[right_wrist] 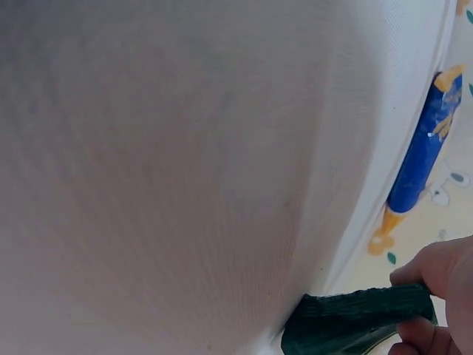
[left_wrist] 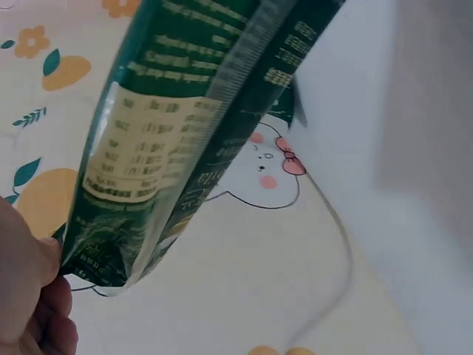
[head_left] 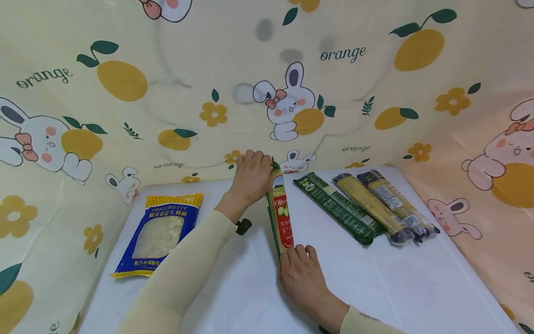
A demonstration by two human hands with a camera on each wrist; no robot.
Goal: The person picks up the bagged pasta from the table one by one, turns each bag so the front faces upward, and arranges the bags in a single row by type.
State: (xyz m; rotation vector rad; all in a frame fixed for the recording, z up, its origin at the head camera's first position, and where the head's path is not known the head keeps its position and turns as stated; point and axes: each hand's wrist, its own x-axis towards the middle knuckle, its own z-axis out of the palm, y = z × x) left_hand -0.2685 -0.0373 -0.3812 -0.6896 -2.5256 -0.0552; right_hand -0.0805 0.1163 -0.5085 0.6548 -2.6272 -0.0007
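Observation:
A long green packet of pasta (head_left: 282,208) with a red label is held at both ends over the white table. My left hand (head_left: 253,176) grips its far end; in the left wrist view the thumb and fingers (left_wrist: 52,259) pinch a corner of the packet's green end (left_wrist: 148,148). At the near end, my right hand (head_left: 302,280) holds the packet. The right wrist view shows the right thumb and fingers (right_wrist: 425,270) pinching the dark green end (right_wrist: 355,322). The packet's printed back faces the left wrist camera.
On the left of the white table (head_left: 233,297) lies a blue and yellow orecchiette bag (head_left: 160,232). Lying slanted on the right are a green packet (head_left: 340,206) and two clear-wrapped pasta packs (head_left: 373,206). A cloth (head_left: 233,46) printed with rabbits and oranges hangs behind the table.

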